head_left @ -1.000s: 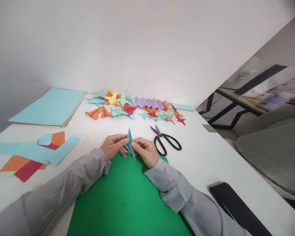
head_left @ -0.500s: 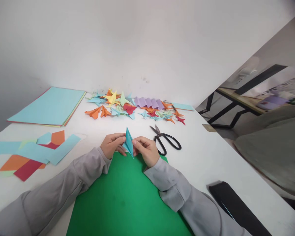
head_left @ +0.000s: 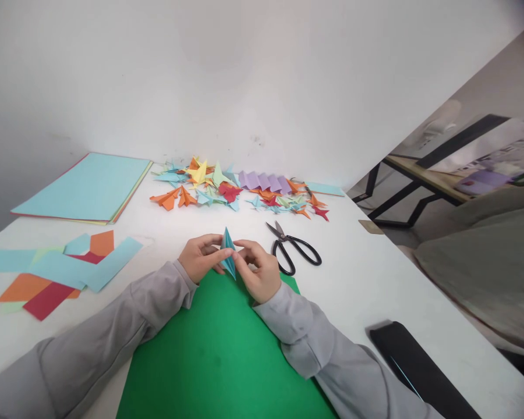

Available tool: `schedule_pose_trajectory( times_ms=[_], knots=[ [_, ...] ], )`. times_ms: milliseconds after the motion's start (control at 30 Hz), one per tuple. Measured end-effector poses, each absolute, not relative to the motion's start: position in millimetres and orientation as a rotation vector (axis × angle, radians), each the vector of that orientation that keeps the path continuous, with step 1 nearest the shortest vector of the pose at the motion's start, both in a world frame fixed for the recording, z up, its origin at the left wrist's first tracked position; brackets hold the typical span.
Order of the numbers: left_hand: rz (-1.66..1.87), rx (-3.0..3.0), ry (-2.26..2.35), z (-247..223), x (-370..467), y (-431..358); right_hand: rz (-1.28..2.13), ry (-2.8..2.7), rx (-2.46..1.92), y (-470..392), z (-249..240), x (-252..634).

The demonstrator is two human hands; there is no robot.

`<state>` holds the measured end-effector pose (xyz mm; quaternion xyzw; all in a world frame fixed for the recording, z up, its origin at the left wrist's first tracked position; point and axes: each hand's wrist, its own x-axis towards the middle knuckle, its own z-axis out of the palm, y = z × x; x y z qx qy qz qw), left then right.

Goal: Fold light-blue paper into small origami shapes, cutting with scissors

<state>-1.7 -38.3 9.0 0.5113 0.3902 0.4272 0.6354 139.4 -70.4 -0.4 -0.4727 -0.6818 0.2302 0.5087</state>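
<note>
A small piece of folded blue paper (head_left: 228, 267), pointed at top and bottom, is held upright between my two hands, above the far end of a green sheet (head_left: 231, 349). My left hand (head_left: 199, 256) grips it from the left, its thumb laid across the front of the folds. From the right, my right hand (head_left: 259, 270) pinches it with thumb and forefinger, and the two thumb tips meet near its middle. Some of the fingers behind the paper are hidden. Black-handled scissors (head_left: 290, 247) lie just right of my right hand, blades partly apart.
Folded paper shapes (head_left: 198, 174) in several colours line the wall, beside a pleated purple paper (head_left: 264, 182). A stack of coloured sheets (head_left: 82, 189) lies at the back left, loose paper pieces (head_left: 61, 269) nearer. A black flat object (head_left: 419, 366) rests at the right.
My left thumb has moved right, across the front of the folded blue paper. My right thumb and forefinger have shifted on it, and the paper has turned slightly, showing more of its folds.
</note>
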Motion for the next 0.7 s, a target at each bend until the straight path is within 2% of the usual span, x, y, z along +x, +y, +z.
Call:
schedule_pose_trajectory(
  times_ms=[133, 233, 400, 700],
  knots=[
    [0.978, 1.089, 0.893, 13.2, -3.1, -39.1, 0.474, -1.578, -1.168, -67.7, -2.0, 140.5],
    [0.973, 1.067, 0.877, 15.3, -3.9, -40.0, 0.280, -1.602, -1.140, -66.8, -1.2, 142.1],
    [0.961, 1.104, 0.851, 12.4, -4.0, -40.3, 0.024, -1.901, -1.059, -69.1, -0.5, 145.1],
    [1.028, 1.198, 0.687, 5.8, -9.2, -36.3, -0.207, -2.161, -1.288, -74.5, 6.9, 142.2]
  ],
)
